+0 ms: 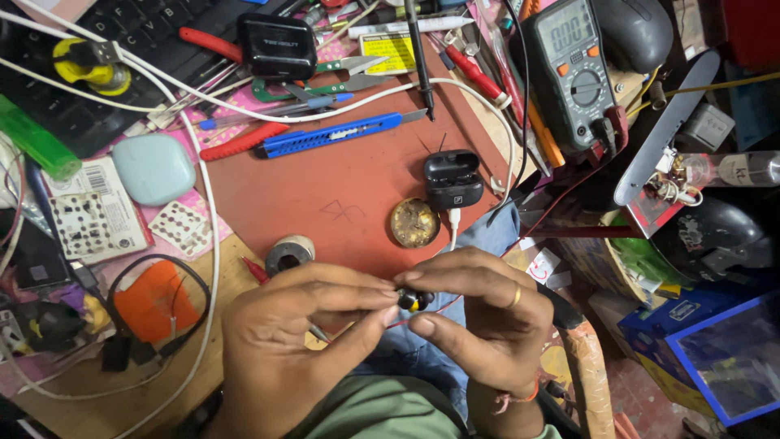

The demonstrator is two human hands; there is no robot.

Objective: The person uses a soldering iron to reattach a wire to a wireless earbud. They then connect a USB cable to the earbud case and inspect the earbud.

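Nearest to me, both hands meet over my lap, fingertips pinched together on one small black earbud [414, 301] with a yellow spot. My left hand [296, 341] grips it from one side with thumb and forefinger, and my right hand [487, 317], a ring on one finger, closes on it from the other. The earbud sits between the two thumbs, just off the near edge of the counter [81, 382].

Just beyond the hands I see a round brass-coloured tin [415, 222] and a grey spool [289, 254] on the red mat [341, 187]. Beside the tin stands one open black earbud case [452, 179] with a white cable plugged into it.

To the left lie two white perforated cards [180, 228], one white rectangular label sheet [89, 213] with a barcode patch, and one pale blue rounded case [153, 168]. An orange pad [154, 305] lies nearer, ringed by a black cord.

Farther out I count one blue utility knife [333, 136], one closed black box [277, 45], and one yellow rectangular label [388, 50] beside it. One grey and orange multimeter [571, 69] stands at the far right. A blue box [723, 349] with a clear panel sits low on the right.
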